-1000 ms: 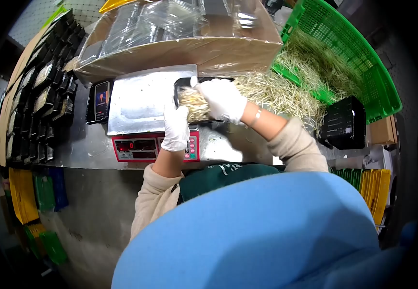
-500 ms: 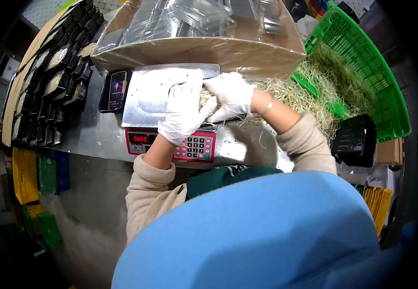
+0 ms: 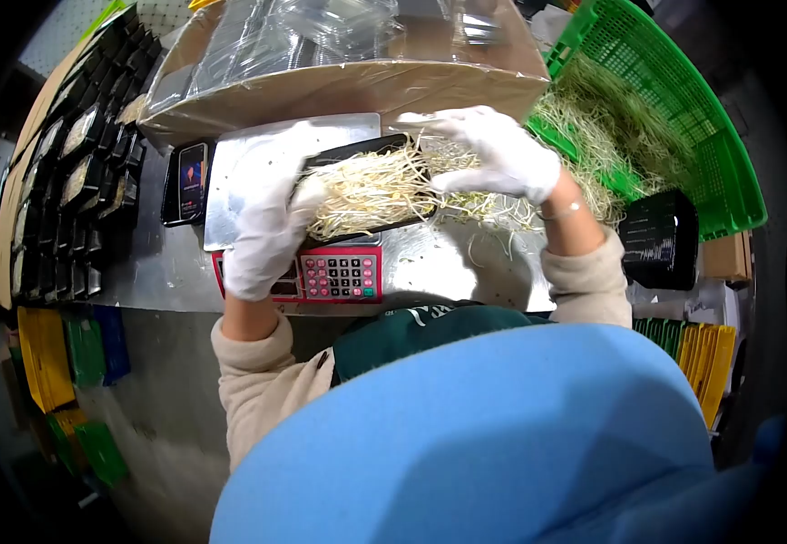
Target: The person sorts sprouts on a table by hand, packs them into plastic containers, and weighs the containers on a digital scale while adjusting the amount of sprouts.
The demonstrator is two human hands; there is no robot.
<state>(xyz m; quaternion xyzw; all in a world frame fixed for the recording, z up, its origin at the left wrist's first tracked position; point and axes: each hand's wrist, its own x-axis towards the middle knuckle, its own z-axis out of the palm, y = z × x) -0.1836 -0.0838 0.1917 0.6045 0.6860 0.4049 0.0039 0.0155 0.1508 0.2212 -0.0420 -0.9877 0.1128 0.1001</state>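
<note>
A black plastic tray (image 3: 419,218) heaped with pale bean sprouts (image 3: 371,190) rests over the right part of the scale's metal plate (image 3: 248,136). My white-gloved left hand (image 3: 271,213) is at the tray's left end, thumb and fingers apart, with the thumb touching the sprouts' edge. To the right, my gloved right hand (image 3: 502,159) is spread open above loose sprouts (image 3: 493,210), its thumb near the tray's right end. Below the plate sits the scale's red keypad panel (image 3: 341,276). The left hand and wrist largely cover its display.
Behind the scale stands a cardboard box (image 3: 348,91) of clear plastic packaging. A green crate (image 3: 720,172) with sprouts tips in from the right, beside upright black trays (image 3: 661,240). Filled black trays (image 3: 80,181) are stacked at left, near a phone (image 3: 192,172).
My hands have moved apart, the left leftward and the right rightward, uncovering the sprouts and tray between them. The camera view has shifted slightly.
</note>
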